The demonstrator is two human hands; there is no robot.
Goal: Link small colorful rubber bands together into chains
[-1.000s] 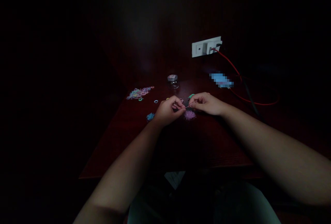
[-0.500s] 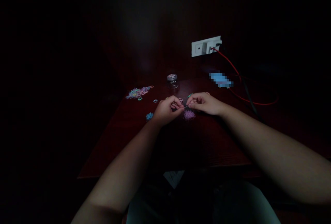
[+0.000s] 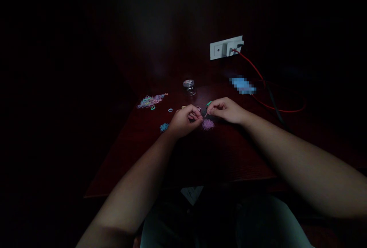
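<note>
The scene is very dark. My left hand (image 3: 185, 121) and my right hand (image 3: 226, 110) meet over a dark red table (image 3: 200, 156), fingertips almost touching. Both are closed in a pinch on something thin between them that I cannot make out. A green-tipped bit (image 3: 209, 103) pokes out above my right fingers. Just below the fingertips lies a small purple heap of tiny bands (image 3: 207, 125). A little blue heap (image 3: 164, 127) sits left of my left wrist.
A mixed pile of coloured bands (image 3: 151, 101) lies at the back left, with loose rings (image 3: 170, 110) near it. A small glass jar (image 3: 189, 86) stands behind. A wall socket (image 3: 226, 47) holds a plug with a red cable (image 3: 266, 104). A blurred blue object (image 3: 242, 85) lies right.
Both hands have crept slightly closer together and to the left in view, still pinched. The view has shifted a little; the table things have stayed put.
</note>
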